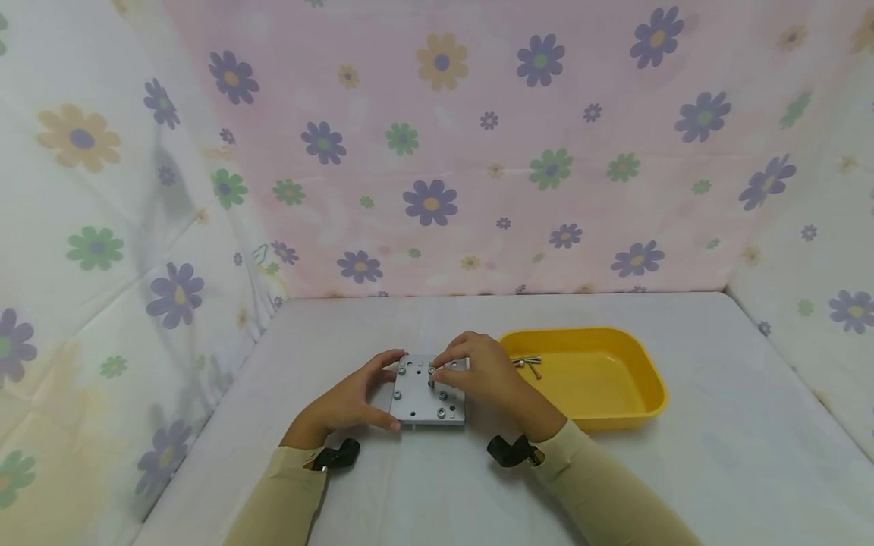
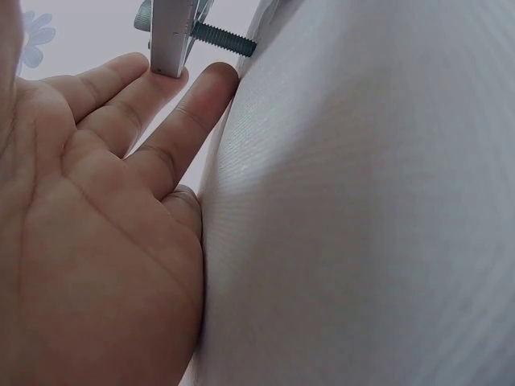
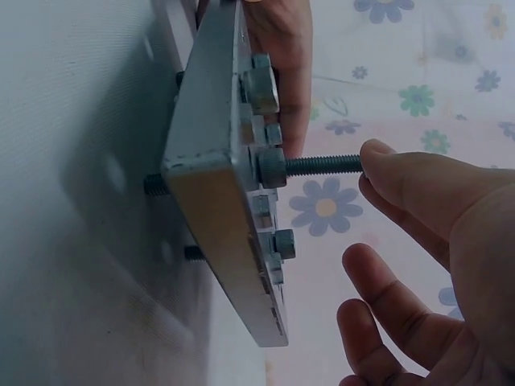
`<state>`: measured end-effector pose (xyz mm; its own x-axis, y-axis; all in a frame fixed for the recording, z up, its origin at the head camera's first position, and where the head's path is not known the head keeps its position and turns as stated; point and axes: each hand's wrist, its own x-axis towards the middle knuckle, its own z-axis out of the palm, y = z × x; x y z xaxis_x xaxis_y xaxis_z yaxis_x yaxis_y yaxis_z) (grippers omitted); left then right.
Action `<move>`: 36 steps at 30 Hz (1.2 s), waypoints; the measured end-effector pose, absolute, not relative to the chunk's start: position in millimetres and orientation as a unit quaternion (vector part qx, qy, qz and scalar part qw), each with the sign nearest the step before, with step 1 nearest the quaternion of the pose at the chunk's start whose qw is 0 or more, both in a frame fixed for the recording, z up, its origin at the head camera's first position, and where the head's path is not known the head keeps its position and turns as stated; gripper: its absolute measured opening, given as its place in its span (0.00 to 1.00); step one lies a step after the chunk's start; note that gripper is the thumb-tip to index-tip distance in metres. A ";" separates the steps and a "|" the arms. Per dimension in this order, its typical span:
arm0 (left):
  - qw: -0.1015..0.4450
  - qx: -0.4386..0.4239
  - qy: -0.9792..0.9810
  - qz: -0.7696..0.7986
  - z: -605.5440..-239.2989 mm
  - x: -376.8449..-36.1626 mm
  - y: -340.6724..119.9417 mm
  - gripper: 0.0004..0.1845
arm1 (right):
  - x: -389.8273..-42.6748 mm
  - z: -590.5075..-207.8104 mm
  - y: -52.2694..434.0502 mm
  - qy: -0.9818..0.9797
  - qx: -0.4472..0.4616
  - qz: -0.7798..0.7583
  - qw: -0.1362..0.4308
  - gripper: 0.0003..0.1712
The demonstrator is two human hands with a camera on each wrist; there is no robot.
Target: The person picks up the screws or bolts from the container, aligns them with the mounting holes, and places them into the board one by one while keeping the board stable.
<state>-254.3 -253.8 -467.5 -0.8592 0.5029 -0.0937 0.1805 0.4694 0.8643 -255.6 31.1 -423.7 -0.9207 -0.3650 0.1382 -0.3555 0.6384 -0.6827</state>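
Left hand: the left hand (image 1: 351, 402) rests on the table beside the plate's left edge, with thumb and fingers spread wide and fairly straight. The fingertips (image 2: 173, 76) press against the plate's edge. Judged purpose: to brace the plate so it does not slide or turn.

Plate: the square grey metal plate (image 1: 428, 392), with several holes and hex nuts on its top face, sits near the front middle of the white cloth-covered table (image 1: 683, 470). It does not lie flat. Bolt ends (image 3: 157, 185) project below it and stand it off the table surface, which leaves room for threads to pass through.

Bolt: the long threaded steel bolt (image 3: 322, 165) stands upright through a nut (image 3: 272, 166) on the plate's top face.

Right hand: the right hand (image 1: 478, 375) is arched over the plate's right half. Its fingertips (image 3: 382, 165) are curled onto the free end of the bolt and pinch it. The grip suits turning the bolt about its axis.

Tray: the shallow yellow plastic tray (image 1: 614, 413) sits just right of the plate, within reach of the right hand. It holds a few loose metal fasteners (image 1: 529, 364) at its near-left corner, which keeps the spare parts from rolling away.

Backdrop: flower-printed fabric (image 1: 437, 152) encloses the table on three sides.
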 end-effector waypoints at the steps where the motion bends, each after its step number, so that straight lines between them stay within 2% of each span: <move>1: 0.170 0.205 0.840 0.473 -467.2 -254.3 -253.8 0.67 | -255.2 -423.9 30.6 0.907 -0.196 -0.372 0.005 0.07; 14: 0.171 0.197 0.842 0.472 -469.2 -255.1 -254.6 0.67 | -253.3 -426.4 26.8 0.921 -0.201 -0.334 -0.016 0.09; 36: 0.171 0.193 0.846 0.467 -469.8 -255.1 -253.6 0.67 | -251.5 -433.7 23.5 0.938 -0.207 -0.277 -0.032 0.07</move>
